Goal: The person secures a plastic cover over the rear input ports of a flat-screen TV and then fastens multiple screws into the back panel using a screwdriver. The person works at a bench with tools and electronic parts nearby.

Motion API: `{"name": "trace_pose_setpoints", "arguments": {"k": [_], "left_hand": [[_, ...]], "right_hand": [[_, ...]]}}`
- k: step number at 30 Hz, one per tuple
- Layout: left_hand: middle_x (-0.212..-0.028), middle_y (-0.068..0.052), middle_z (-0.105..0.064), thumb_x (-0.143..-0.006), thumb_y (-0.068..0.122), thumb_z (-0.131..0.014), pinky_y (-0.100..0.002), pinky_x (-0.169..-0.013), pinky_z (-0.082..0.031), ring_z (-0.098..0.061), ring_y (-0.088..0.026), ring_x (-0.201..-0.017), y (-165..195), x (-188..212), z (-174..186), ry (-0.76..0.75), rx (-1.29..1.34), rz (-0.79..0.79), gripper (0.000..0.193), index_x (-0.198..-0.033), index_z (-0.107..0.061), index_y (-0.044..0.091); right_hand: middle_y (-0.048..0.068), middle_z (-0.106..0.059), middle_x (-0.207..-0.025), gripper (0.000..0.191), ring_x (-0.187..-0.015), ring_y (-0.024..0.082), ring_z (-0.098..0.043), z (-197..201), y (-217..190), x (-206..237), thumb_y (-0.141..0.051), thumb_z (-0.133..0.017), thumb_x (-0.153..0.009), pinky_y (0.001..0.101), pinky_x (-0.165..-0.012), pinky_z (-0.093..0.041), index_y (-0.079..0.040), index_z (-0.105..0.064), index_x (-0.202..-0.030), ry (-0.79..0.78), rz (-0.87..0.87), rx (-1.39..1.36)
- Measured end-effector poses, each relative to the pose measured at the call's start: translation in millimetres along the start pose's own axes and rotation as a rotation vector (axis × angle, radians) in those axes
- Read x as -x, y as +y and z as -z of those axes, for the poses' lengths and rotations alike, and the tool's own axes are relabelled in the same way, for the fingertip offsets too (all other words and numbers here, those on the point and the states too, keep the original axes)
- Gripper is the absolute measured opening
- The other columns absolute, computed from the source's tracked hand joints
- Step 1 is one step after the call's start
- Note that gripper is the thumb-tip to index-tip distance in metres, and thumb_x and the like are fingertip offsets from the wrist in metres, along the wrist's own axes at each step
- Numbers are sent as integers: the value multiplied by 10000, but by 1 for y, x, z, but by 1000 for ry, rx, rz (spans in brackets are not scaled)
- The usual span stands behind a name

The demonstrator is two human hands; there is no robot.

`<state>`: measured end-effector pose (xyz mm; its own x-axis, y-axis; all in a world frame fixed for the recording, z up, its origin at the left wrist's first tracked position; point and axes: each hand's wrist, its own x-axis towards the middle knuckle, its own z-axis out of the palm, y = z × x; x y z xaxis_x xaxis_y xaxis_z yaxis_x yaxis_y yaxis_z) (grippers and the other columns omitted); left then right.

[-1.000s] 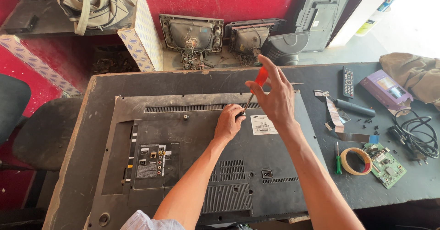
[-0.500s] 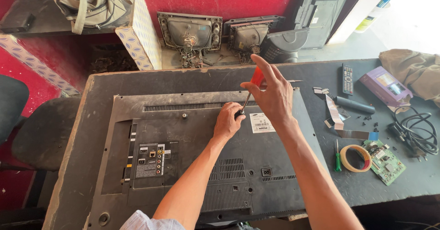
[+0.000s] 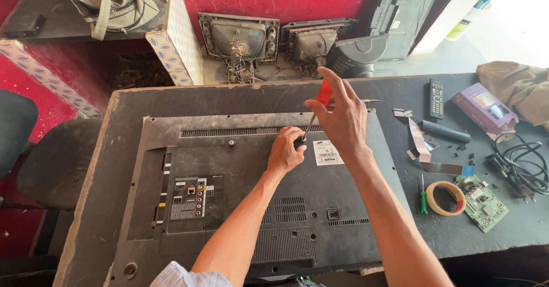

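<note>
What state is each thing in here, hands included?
Flat-screen television: face down on the table, back cover on.
Screwdriver: tilted, tip at the back cover.
Right hand: gripping the screwdriver's red handle.
Left hand: steadying the shaft near the tip.
Tape roll: lying flat.
Green screwdriver: lying unused.
Circuit board: loose, bare.

Over the last second our right hand (image 3: 341, 115) lowered slightly with the red-handled screwdriver (image 3: 315, 108), its handle turning between the fingers; our left hand (image 3: 287, 149) edged closer around its tip.
</note>
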<state>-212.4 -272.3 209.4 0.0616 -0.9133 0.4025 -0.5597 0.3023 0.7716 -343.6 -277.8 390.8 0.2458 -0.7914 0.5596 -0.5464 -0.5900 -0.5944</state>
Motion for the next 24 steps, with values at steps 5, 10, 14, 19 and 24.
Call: {"name": "trace_pose_setpoints", "arguments": {"k": [5, 10, 14, 19, 24], "left_hand": [[-1130, -91, -689, -712, 3, -784, -395, -993, -502, -609, -305, -1171, 0, 1, 1, 2, -16, -6, 351, -1056, -714, 17], [-1134, -87, -687, -710, 6, -787, -392, -996, -503, -610, -298, -1167, -1, 0, 1, -3, -24, -22, 341, -1042, -712, 18], [-1128, -91, -682, -703, 4, -790, -390, -995, -502, -609, -300, -1163, -1, 1, 0, 10, -3, -19, 355, -1048, -709, 12], [-1131, -87, -688, -709, -4, -784, -393, -994, -502, -611, -300, -1164, -3, 0, 1, 12, -10, -29, 339, -1041, -716, 11], [-1135, -82, -690, -716, -5, -777, -387, -989, -509, -617, -293, -1151, -2, 0, 1, 2, -8, -23, 337, -1047, -717, 12]], "right_hand": [[174, -675, -1304, 738, -1021, 260, -746, 0, 2, -1, -12, -720, -862, 410, -868, -602, -128, -447, -1538, 3, 133, -88], [174, -704, -1173, 810, -963, 275, -752, -1, 3, -1, -110, -877, -840, 416, -859, -585, -102, -443, -1525, 52, 166, -48], [124, -732, -1159, 684, -982, 248, -767, -1, 1, -1, -62, -738, -887, 369, -847, -625, -159, -478, -1511, -28, -7, -101], [213, -669, -1263, 757, -1070, 348, -714, 0, -2, -1, 44, -719, -833, 451, -922, -555, -121, -432, -1514, 123, 397, -35], [111, -723, -965, 759, -797, 269, -727, 0, -2, -2, -104, -860, -819, 413, -729, -575, -168, -496, -1482, 35, 32, 70]]}}
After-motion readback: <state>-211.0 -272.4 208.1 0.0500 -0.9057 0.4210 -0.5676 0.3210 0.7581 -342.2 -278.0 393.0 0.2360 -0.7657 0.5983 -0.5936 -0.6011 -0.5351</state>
